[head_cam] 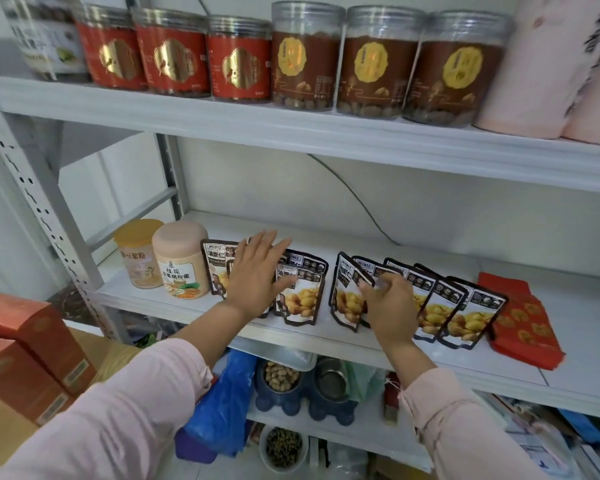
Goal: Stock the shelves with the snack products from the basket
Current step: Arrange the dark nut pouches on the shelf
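Orange cardboard boxes [32, 358] stacked off to the left. Down low there's a crumpled blue plastic bag [222, 407] beside two dark blue bowls [278, 403].

Across the middle of the frame, the white flat shelf board [582, 306] looks like smooth, matt painted metal, and the grey perforated upright post [32, 188] at left is dull metal. The black-and-white snack pouches [300, 296] at centre are glossy plastic film. The red flat packet [523, 317] at right is crinkled, shiny film. Along the top, the clear round jars [174, 53] are ribbed transparent plastic with foil-printed labels. The pink sleeves [129, 410] at bottom are soft, matt cloth, and the orange boxes [32, 358] at lower left are slick cardboard.
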